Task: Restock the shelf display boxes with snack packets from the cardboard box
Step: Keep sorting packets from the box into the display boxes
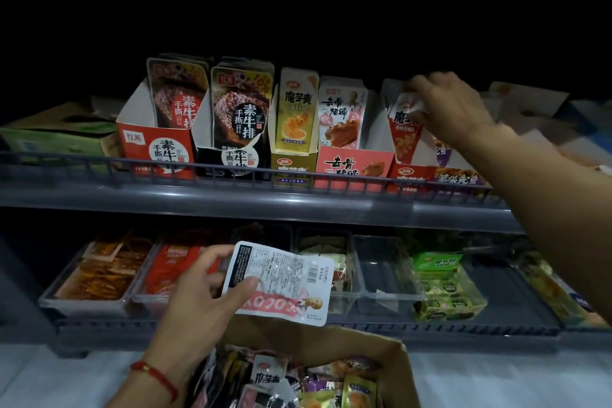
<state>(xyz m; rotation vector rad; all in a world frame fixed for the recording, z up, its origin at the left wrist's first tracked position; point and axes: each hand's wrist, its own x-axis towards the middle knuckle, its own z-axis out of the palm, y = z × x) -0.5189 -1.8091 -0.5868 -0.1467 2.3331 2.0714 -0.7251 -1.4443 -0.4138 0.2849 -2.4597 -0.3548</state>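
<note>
My left hand [202,298] holds a white and pink snack packet [281,281] back side up, thumb across it, above the open cardboard box [394,361] full of mixed packets. My right hand [447,106] reaches up to the top shelf and pinches a red and white packet [405,126] standing in the red display box [410,175]. To its left stand the pink display box [351,166], the yellow display box [291,166], a black display box [228,159] and another red display box [155,149], all holding upright packets.
A dark wire rail [231,172] runs along the top shelf's front edge. The lower shelf holds clear plastic trays [384,275] with orange, red and green snacks. A green carton [56,139] lies at top left. Cardboard boxes sit at far right.
</note>
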